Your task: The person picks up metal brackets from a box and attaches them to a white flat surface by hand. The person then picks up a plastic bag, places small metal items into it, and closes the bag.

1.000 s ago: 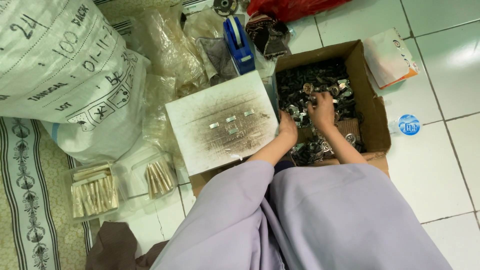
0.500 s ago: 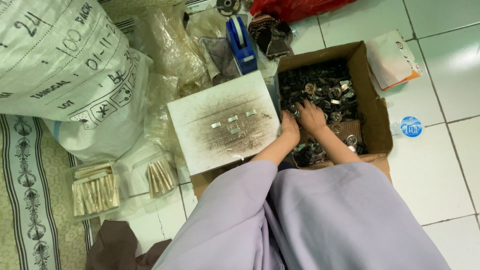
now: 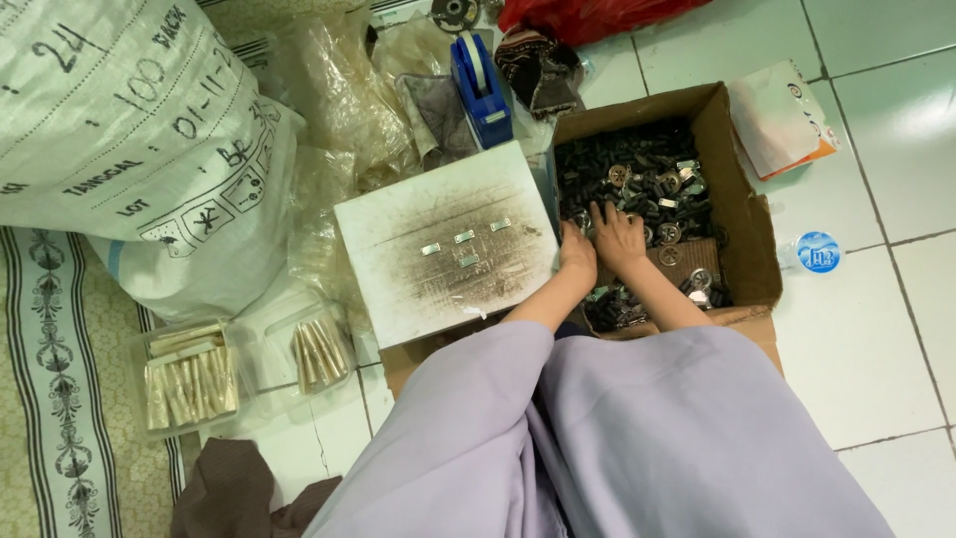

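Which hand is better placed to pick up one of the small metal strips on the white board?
Probably the left hand: it rests at the edge of the white board, close to the metal strips. The right hand lies farther inside the cardboard box.

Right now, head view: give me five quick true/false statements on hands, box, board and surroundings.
1. Both hands are inside the cardboard box of small dark parts. True: left hand at its left edge, right hand on the pile.
2. The white board is bare. False: a few small metal pieces lie on it.
3. A blue tape dispenser stands beyond the board. True.
4. The large printed sack lies right of the box. False: it is far left.
5. The right hand's fingers hold the tape dispenser. False: they rest on the parts.
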